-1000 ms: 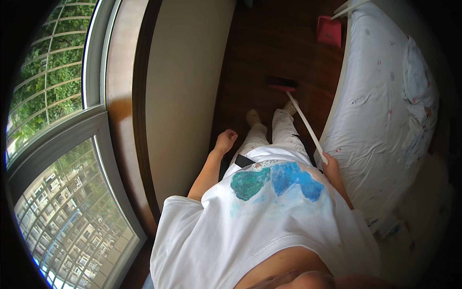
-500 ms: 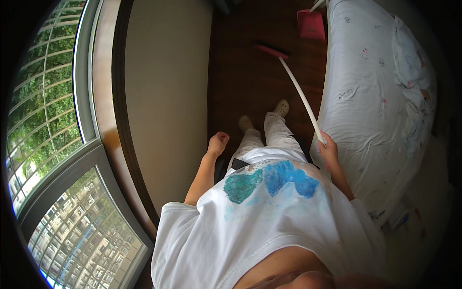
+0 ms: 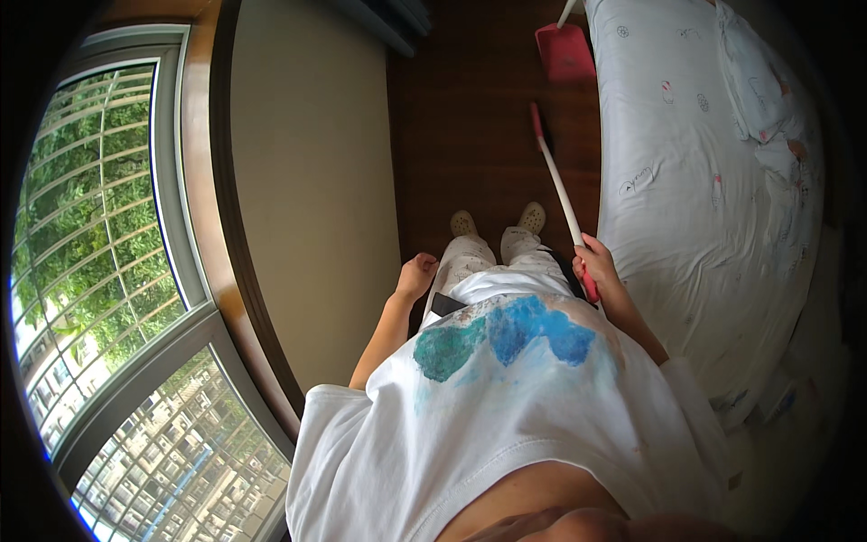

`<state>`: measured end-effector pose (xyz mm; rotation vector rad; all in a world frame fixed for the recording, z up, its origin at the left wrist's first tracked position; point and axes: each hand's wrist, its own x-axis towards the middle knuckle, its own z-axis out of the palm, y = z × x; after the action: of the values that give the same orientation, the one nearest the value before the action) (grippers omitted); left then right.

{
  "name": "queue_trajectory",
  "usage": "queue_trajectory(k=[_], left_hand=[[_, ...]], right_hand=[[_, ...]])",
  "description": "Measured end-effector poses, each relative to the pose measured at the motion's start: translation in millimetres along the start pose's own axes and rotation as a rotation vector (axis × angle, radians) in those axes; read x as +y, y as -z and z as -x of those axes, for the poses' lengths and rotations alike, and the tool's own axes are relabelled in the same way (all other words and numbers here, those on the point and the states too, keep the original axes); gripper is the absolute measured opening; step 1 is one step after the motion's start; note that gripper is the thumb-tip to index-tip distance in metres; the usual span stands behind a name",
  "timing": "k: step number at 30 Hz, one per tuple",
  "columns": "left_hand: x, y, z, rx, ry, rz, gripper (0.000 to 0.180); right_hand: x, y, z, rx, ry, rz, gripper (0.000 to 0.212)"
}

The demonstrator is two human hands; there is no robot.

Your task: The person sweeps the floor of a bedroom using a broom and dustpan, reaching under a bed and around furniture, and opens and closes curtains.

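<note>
My right hand [image 3: 596,262] is wrapped round the upper end of a broom [image 3: 562,194] with a white stick and a red grip. The broom slants away from me, and its narrow red head touches or hovers just over the dark wooden floor; I cannot tell which. At my left side hangs my left hand [image 3: 417,275], fingers curled in and nothing visible in them. Beyond the broom head, a red dustpan [image 3: 566,54] with a white handle rests on the floor beside the bed.
A bed [image 3: 668,244] with a white patterned sheet runs along my right, crumpled bedding [image 3: 759,99] on its far side. To my left are a beige wall [image 3: 307,181] and a barred window [image 3: 108,199]. Something grey [image 3: 379,23] hangs at the far left of the floor [image 3: 470,135].
The broom head has swung from crosswise to nearly lengthwise and shifted slightly right. My right hand has moved a little left and nearer the front. The view has shifted slightly.
</note>
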<state>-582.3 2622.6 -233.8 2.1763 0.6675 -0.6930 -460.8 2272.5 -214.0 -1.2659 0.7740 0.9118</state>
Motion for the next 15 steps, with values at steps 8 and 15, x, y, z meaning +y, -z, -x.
queue_trajectory(k=[8,15], left_hand=[[-18,33,-64,-0.170,-0.111,-0.204,0.026],[2,79,-142,-0.162,-0.260,-0.145,0.021]], right_hand=[[3,-10,9,0.110,0.126,-0.021,0.039],[39,-23,45,0.407,0.167,0.140,0.029]])
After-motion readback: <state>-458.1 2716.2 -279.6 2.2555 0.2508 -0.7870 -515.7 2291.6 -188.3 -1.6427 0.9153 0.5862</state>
